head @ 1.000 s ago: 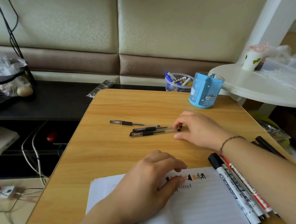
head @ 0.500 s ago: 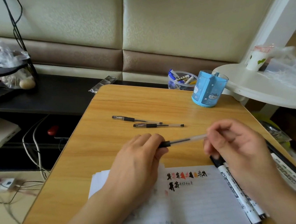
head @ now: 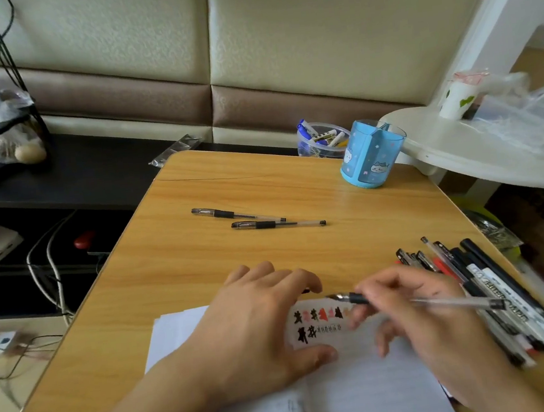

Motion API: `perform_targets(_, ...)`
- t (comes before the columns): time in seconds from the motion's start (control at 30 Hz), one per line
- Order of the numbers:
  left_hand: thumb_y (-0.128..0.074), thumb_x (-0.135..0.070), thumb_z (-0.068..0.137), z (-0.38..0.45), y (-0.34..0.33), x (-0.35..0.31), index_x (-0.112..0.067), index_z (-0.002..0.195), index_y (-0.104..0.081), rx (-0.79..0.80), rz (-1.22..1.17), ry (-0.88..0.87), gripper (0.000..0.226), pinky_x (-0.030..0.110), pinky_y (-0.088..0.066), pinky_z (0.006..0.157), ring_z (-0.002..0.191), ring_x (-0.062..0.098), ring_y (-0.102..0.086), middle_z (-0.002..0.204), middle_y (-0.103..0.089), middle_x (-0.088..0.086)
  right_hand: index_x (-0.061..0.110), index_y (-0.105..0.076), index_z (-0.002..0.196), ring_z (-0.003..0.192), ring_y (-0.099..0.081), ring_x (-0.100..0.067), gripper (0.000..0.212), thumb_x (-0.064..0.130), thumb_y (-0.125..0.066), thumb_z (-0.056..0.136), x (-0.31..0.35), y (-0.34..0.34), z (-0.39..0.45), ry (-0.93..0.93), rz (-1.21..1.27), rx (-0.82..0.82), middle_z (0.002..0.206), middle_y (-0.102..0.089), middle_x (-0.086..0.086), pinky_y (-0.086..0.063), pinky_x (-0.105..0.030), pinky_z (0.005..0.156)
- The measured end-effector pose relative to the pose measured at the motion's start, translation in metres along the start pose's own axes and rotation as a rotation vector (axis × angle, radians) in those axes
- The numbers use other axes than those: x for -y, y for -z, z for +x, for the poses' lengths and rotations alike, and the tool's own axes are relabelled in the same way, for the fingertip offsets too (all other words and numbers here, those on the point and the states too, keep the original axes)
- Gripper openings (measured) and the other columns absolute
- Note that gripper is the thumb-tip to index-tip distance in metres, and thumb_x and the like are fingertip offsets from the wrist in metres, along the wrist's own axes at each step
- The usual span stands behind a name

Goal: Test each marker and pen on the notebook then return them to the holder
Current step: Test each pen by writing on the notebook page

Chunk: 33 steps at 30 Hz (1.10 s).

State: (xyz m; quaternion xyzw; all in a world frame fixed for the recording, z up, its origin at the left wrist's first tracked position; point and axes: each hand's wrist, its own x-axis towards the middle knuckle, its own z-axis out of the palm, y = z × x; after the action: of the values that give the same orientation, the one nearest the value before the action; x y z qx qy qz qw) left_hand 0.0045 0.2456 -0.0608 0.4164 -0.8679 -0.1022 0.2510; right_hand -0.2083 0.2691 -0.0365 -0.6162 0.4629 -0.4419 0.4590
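Over the notebook (head: pixel 367 393), which we take as our landmark, the head view shows our right hand (head: pixel 420 317) pinched narrow around a clear-barrelled pen (head: pixel 418 301) with a black grip. The pen lies nearly level, its long axis running left to right across the upper part of the page; its uncapped tip points left toward our left hand (head: pixel 263 327), and its black end cap reaches out past the notebook's right edge. The tip hangs just above the rows of test scribbles (head: pixel 316 322) near the top of the page, so we judge the coming move to be a short dip down and left to the paper. The right hand is the one placed to do it.

Our left hand rests flat on the notebook's upper left part, fingers spread. Something small and dark shows at its fingertips, perhaps the cap, but we cannot tell.

Beyond the notebook's top edge, two pens (head: pixel 258 219) lie well apart from it on the tabletop (head: pixel 183 268), both lengthwise left to right. Just beside the notebook's right edge sits a bundle of markers and pens (head: pixel 487 287), angled away from us. The blue holder (head: pixel 371 155) stands far off past the top right corner and looks empty from here, so we judge nothing has been returned.
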Motion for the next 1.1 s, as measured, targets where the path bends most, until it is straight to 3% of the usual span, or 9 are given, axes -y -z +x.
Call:
perform_targets(0.1, -0.061, -0.070, 0.068, 0.000, -0.001, 0.000, -0.039, 0.115, -0.046, 0.034, -0.008, 0.046, 0.058, 0.031, -0.040, 0.087, 0.094, 0.004, -0.044, 0.104, -0.056, -0.024, 0.015, -0.062, 0.067, 0.041, -0.050, -0.021, 0.020, 0.022, -0.076, 0.079, -0.014, -0.001, -0.001, 0.043, -0.228, -0.120, 0.050, -0.061, -0.013, -0.038, -0.030, 0.042)
perform_targets(0.17, -0.063, -0.066, 0.068, -0.001, 0.000, 0.000, -0.039, 0.115, -0.047, 0.040, -0.029, 0.055, 0.057, 0.031, -0.039, 0.088, 0.095, 0.004, -0.045, 0.105, -0.056, -0.024, 0.013, -0.056, 0.064, 0.037, -0.042, -0.017, 0.026, 0.012, -0.075, 0.081, -0.020, -0.004, 0.002, 0.077, -0.264, -0.160, 0.044, -0.055, -0.010, -0.032, -0.030, 0.041)
perform_targets(0.3, -0.064, -0.064, 0.068, 0.000, 0.001, -0.001, -0.039, 0.116, -0.045, 0.050, -0.039, 0.067, 0.057, 0.031, -0.039, 0.088, 0.096, 0.003, -0.044, 0.103, -0.057, -0.023, 0.015, -0.042, 0.051, 0.037, -0.029, -0.004, 0.041, 0.029, -0.072, 0.077, -0.024, -0.004, 0.004, 0.160, -0.367, -0.222, 0.040, -0.038, 0.003, -0.024, -0.019, 0.039)
perform_targets(0.53, -0.065, -0.062, 0.069, 0.000, 0.000, -0.001, -0.039, 0.116, -0.045, 0.071, -0.039, 0.084, 0.056, 0.030, -0.038, 0.088, 0.096, 0.002, -0.044, 0.101, -0.057, -0.023, 0.011, -0.042, 0.052, 0.038, -0.026, -0.003, 0.043, 0.009, -0.074, 0.080, -0.027, -0.004, 0.004, 0.165, -0.427, -0.227, 0.040, -0.036, 0.003, -0.023, -0.021, 0.038)
perform_targets(0.83, -0.066, -0.061, 0.069, 0.000, 0.000, -0.002, -0.040, 0.117, -0.044, 0.071, -0.052, 0.088, 0.056, 0.029, -0.038, 0.090, 0.098, 0.001, -0.043, 0.102, -0.056, -0.024, 0.010, -0.039, 0.051, 0.039, -0.026, -0.003, 0.044, 0.004, -0.072, 0.080, -0.028, -0.005, 0.005, 0.167, -0.435, -0.222, 0.041, -0.033, 0.005, -0.023, -0.014, 0.040)
perform_targets(0.97, -0.066, -0.061, 0.070, 0.000, 0.000, -0.002, -0.040, 0.117, -0.044, 0.070, -0.054, 0.084, 0.056, 0.028, -0.037, 0.090, 0.098, 0.001, -0.044, 0.102, -0.056, -0.024, 0.010, -0.039, 0.053, 0.040, -0.025, -0.003, 0.044, 0.014, -0.072, 0.082, -0.027, -0.006, 0.005, 0.183, -0.446, -0.235, 0.042, -0.031, 0.005, -0.022, -0.017, 0.040)
perform_targets(1.1, -0.066, -0.061, 0.070, 0.001, 0.001, -0.003, -0.040, 0.117, -0.043, 0.073, -0.051, 0.082, 0.056, 0.027, -0.037, 0.090, 0.098, 0.000, -0.043, 0.103, -0.056, -0.024, 0.008, -0.039, 0.052, 0.040, -0.027, -0.003, 0.043, 0.004, -0.072, 0.080, -0.026, -0.006, 0.005, 0.182, -0.453, -0.226, 0.042, -0.033, 0.005, -0.022, -0.017, 0.040)
